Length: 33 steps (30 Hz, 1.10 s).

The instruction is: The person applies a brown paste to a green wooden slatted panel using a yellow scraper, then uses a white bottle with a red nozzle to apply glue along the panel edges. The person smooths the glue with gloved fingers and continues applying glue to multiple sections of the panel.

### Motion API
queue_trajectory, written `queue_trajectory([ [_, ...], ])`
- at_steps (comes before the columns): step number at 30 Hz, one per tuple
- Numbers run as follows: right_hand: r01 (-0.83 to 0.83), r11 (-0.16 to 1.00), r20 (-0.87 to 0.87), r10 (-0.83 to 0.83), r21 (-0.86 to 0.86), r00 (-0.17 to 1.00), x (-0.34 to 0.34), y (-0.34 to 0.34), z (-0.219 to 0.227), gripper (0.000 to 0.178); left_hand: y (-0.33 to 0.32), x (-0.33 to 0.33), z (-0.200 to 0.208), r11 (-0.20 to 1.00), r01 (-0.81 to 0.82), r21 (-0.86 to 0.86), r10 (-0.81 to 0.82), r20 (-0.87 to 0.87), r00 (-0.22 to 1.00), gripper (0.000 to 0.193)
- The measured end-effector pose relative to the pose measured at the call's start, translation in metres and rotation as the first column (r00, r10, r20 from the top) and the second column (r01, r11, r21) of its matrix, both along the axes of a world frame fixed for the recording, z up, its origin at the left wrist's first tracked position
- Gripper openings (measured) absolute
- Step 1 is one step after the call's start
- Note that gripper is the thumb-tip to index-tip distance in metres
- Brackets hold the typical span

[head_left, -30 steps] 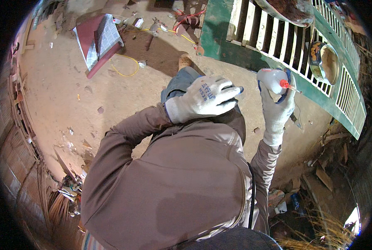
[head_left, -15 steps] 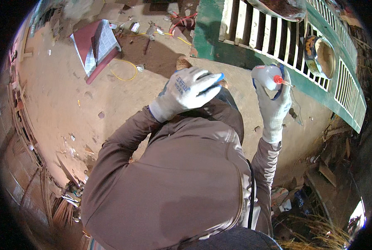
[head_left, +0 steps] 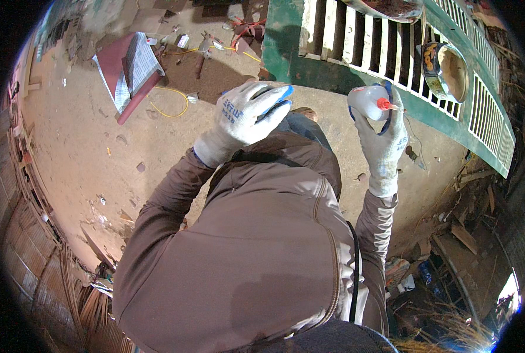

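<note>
at right, on the near side of the green frame (head_left: 321, 76), the right hand (head_left: 384, 136) clamps its fingers round the bottle (head_left: 365, 101), likely to leave the red tip (head_left: 383, 103) clear. the left hand (head_left: 236, 119), fingers slightly apart, holds nothing visible.

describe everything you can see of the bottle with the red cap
The bottle is cloudy white, rounded, plastic by its look, with a red cap and a pale, narrow nozzle. It is tilted, nozzle toward picture right, held in the gloved right hand, near the green slatted frame.
</note>
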State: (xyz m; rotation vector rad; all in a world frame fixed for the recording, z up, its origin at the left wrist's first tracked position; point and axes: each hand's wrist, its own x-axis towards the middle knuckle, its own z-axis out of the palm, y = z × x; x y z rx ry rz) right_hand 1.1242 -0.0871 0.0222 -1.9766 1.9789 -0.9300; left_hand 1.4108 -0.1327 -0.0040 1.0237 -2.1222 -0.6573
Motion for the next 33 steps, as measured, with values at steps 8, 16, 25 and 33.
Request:
queue_trajectory([
  [8,-0.001,1.000,-0.112,-0.001,-0.015,0.994,0.000,0.003,-0.003,0.075,-0.001,-0.002,0.002,1.000,-0.006,-0.001,0.006,0.017,1.000,0.028],
  [16,-0.005,1.000,-0.122,0.002,-0.023,0.992,0.007,0.001,0.004,0.074,0.001,0.001,-0.002,1.000,-0.027,0.009,0.027,-0.003,1.000,0.030],
  [25,0.136,0.986,0.164,-0.119,-0.096,0.979,0.005,0.009,-0.002,0.079,0.002,0.015,-0.001,0.998,-0.061,0.033,0.060,0.039,0.997,0.036],
  [33,-0.008,0.990,0.004,0.008,-0.143,1.000,0.020,0.017,-0.024,0.079,-0.005,0.017,-0.007,0.998,-0.056,0.031,0.055,0.040,0.998,0.032],
])
